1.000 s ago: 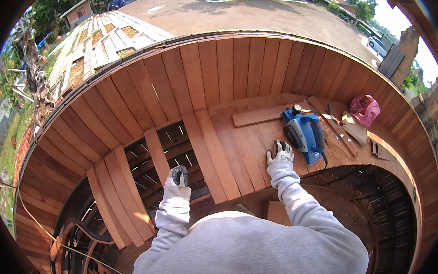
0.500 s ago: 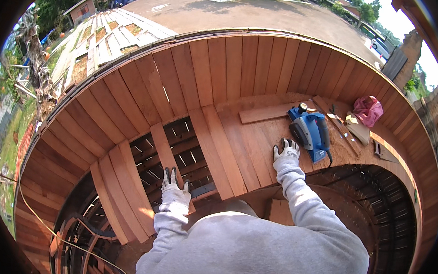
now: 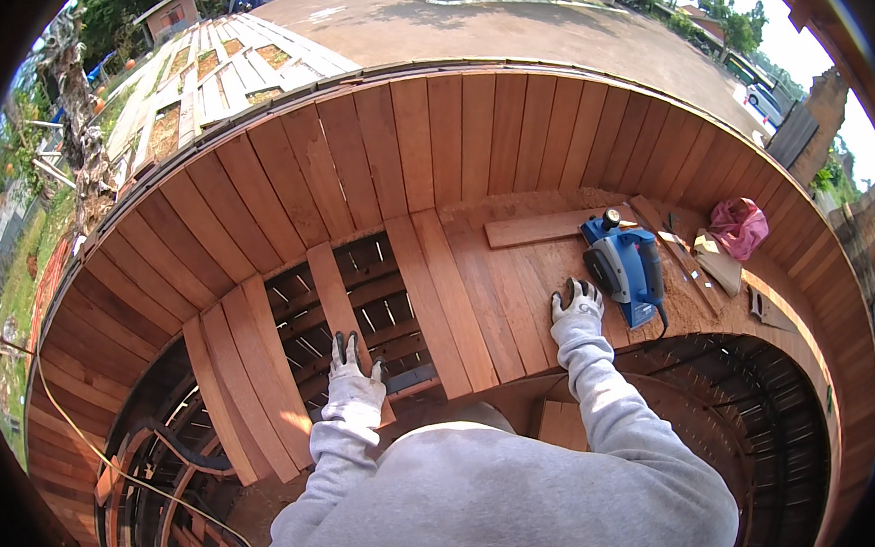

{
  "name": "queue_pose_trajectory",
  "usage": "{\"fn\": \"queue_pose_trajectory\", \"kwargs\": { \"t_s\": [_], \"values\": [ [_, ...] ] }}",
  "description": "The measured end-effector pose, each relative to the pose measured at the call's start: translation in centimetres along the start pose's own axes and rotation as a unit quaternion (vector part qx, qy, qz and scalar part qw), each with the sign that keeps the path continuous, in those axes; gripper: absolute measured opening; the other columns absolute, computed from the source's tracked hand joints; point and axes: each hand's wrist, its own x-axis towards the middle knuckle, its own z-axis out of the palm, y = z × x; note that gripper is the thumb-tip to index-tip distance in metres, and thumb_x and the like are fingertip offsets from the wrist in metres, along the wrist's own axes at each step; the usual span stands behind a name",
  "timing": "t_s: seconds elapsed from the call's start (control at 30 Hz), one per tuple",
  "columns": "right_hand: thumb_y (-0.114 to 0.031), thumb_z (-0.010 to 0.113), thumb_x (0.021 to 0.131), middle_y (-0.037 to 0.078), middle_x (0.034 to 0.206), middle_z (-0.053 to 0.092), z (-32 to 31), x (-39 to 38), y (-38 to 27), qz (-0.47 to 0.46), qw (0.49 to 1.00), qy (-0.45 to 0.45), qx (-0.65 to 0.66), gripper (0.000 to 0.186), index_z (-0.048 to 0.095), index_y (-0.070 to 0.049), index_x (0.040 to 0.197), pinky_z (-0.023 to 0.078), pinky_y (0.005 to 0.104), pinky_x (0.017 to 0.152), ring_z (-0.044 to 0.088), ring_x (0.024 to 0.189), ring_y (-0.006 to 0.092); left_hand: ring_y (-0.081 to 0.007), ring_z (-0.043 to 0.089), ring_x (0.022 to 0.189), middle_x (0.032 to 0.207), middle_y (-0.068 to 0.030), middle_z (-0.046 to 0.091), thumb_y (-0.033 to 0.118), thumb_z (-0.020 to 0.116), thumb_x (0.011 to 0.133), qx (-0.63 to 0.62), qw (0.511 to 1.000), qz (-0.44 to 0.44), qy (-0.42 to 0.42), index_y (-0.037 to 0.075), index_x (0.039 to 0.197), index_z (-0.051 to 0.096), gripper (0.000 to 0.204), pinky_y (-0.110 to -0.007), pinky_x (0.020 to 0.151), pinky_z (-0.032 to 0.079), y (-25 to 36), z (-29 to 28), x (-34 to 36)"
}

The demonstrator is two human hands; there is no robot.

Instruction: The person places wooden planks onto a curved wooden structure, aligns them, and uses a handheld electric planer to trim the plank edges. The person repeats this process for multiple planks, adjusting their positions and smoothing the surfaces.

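Both of my hands wear whitish gloves with dark fingertips. My left hand (image 3: pixel 356 385) is open, its fingers stretched over the near end of a single narrow wooden plank (image 3: pixel 332 285). That plank lies across a gap, with dark slatted framing (image 3: pixel 381 300) showing on either side. My right hand (image 3: pixel 577 310) rests open and flat on the laid wooden boards (image 3: pixel 488 307), fingers pointing away from me. Just right of it, apart from the fingers, a blue electric planer (image 3: pixel 623 270) sits on the boards.
Sawdust, a loose board (image 3: pixel 542 230), a pink plastic bag (image 3: pixel 738 228) and a handsaw (image 3: pixel 771 310) lie at the right. More planks (image 3: pixel 252 362) stand side by side left of the gap. A curved plank wall (image 3: pixel 476 135) closes the far side. A cable (image 3: pixel 106 457) hangs lower left.
The view has shifted slightly. My hands stay in nearly the same places on the plank and the boards, and nothing was picked up or let go.
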Motion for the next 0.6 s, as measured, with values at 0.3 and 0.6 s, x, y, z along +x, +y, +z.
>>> {"fn": "queue_pose_trajectory", "kwargs": {
  "t_s": [0.3, 0.6],
  "values": [
    [-0.046, 0.062, 0.09, 0.012, 0.144, 0.047, 0.0, 0.0, -0.1, 0.01, 1.0, -0.007, -0.002, 0.059, 0.053, -0.015, 0.139, 0.03, 0.0467, 0.116, 0.038, 0.138, 0.0323, -0.0407, 0.039, 0.14, 0.159, -0.018, 0.031, 0.024, 0.073, 0.087, -0.03, 0.999, 0.024, 0.024, 0.014, 0.151, 0.039, 0.074, -0.045, 0.115, 0.038, -0.8, 0.5, 0.1],
    [-0.045, 0.064, 0.089, 0.012, 0.141, 0.05, 0.1, 0.0, -0.1, 0.003, 1.0, 0.01, -0.004, 0.057, 0.056, -0.014, 0.136, 0.032, 0.0473, 0.114, 0.041, 0.135, 0.0327, -0.0397, 0.04, 0.14, 0.159, -0.0173, 0.031, 0.024, 0.072, 0.087, -0.032, 0.999, 0.007, 0.009, 0.014, 0.151, 0.04, 0.073, -0.046, 0.115, 0.038, -0.3, 0.0, 0.0]
  ]
}}
